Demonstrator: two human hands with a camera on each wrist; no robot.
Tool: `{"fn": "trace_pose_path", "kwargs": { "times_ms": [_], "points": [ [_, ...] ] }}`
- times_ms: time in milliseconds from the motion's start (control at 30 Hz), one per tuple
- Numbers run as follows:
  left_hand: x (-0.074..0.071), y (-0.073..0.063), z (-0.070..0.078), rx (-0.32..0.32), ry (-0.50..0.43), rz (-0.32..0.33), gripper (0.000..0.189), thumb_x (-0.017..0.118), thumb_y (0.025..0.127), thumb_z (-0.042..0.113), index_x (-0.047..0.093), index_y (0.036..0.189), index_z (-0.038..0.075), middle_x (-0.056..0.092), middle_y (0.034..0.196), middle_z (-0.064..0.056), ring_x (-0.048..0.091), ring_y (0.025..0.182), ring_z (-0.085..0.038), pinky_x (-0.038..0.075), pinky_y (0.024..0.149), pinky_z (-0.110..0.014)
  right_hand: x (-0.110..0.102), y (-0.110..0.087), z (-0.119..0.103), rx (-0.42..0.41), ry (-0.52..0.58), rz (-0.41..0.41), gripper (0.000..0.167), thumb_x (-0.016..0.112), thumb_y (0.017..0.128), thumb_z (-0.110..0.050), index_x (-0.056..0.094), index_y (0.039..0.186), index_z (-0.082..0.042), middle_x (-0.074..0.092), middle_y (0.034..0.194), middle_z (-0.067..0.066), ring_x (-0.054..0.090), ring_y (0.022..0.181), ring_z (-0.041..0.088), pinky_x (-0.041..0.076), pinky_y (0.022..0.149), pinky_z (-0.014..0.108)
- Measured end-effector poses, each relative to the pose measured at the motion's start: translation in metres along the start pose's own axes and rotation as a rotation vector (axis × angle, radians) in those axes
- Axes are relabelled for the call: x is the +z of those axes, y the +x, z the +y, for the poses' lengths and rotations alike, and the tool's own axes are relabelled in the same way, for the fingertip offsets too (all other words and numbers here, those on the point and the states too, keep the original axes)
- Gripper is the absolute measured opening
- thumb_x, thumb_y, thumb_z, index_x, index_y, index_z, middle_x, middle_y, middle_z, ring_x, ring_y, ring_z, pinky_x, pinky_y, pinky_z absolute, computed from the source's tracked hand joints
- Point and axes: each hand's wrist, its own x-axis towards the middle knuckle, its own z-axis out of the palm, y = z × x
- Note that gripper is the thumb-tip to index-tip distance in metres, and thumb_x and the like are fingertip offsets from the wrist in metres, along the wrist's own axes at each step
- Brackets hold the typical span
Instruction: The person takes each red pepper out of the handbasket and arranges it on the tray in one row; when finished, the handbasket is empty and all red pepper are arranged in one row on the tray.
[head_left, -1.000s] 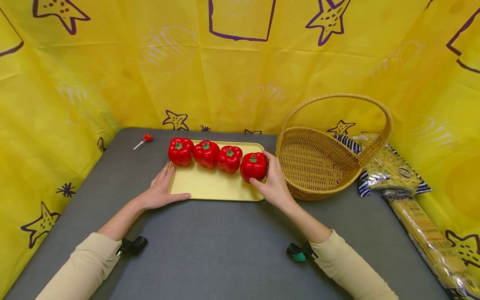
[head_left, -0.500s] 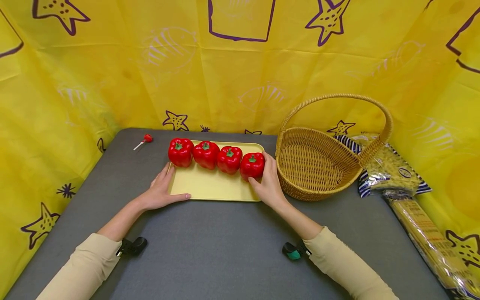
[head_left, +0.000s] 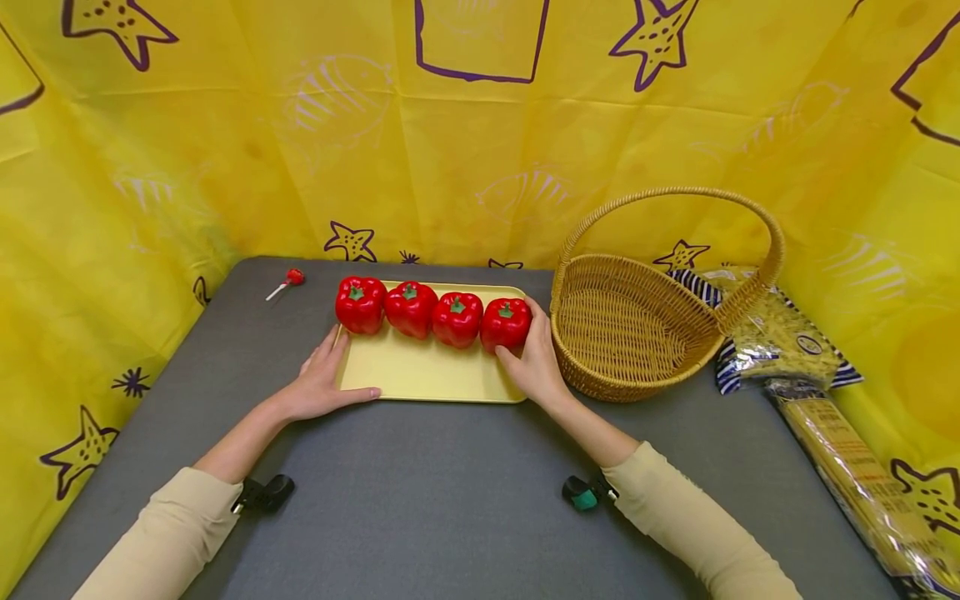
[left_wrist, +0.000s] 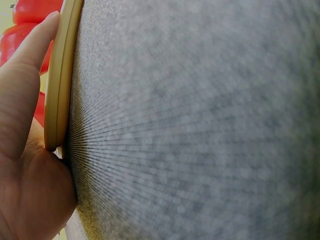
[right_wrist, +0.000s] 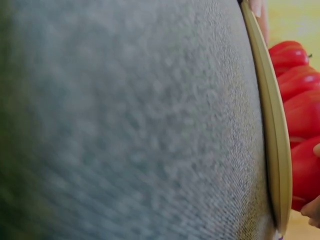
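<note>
A row of several red bell peppers with green stems lies along the far half of a pale yellow tray (head_left: 420, 371). My right hand (head_left: 542, 360) grips the rightmost bell pepper (head_left: 506, 323), thumb at its near side and fingers round its right. That pepper stands close beside its neighbouring bell pepper (head_left: 457, 320) on the tray. At the tray's near left corner rests my left hand (head_left: 321, 385), its fingers straight along the left edge and its thumb along the front rim. In the left wrist view the thumb (left_wrist: 30, 55) lies against the tray rim (left_wrist: 61, 80).
A wicker basket (head_left: 622, 321) with a tall handle stands just right of the tray. Beyond it lie a bag of pasta (head_left: 780, 342) and a long pack of spaghetti (head_left: 862, 475). A red lollipop (head_left: 295, 277) sits at the back left of the grey table (head_left: 420, 500).
My right hand has moved the rightmost bell pepper left and slightly away from me, closer in line with the others. The left hand has stayed at the tray's corner.
</note>
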Motion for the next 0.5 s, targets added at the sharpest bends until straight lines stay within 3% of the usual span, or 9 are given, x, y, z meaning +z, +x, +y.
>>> {"fn": "trace_pose_path", "kwargs": {
  "times_ms": [233, 500],
  "points": [
    [-0.0002, -0.0004, 0.0017, 0.003, 0.000, 0.003, 0.117, 0.072, 0.081, 0.053, -0.004, 0.156, 0.006, -0.009, 0.159, -0.024, 0.003, 0.142, -0.051, 0.005, 0.105, -0.072, -0.0005, 0.0032, 0.0002, 0.044, -0.013, -0.011, 0.085, 0.072, 0.085, -0.006, 0.018, 0.151, -0.003, 0.028, 0.149, 0.018, 0.031, 0.138, 0.027, 0.024, 0.114, 0.040],
    [0.0001, -0.0005, 0.0005, 0.005, -0.001, 0.006, 0.117, 0.072, 0.081, 0.053, -0.004, 0.156, 0.008, -0.010, 0.160, -0.023, 0.003, 0.141, -0.051, 0.006, 0.105, -0.071, -0.0020, 0.0006, -0.0030, 0.022, -0.019, -0.011, 0.089, 0.072, 0.085, -0.009, 0.014, 0.152, -0.002, 0.022, 0.153, 0.019, 0.027, 0.141, 0.027, 0.023, 0.115, 0.040]
  ]
}}
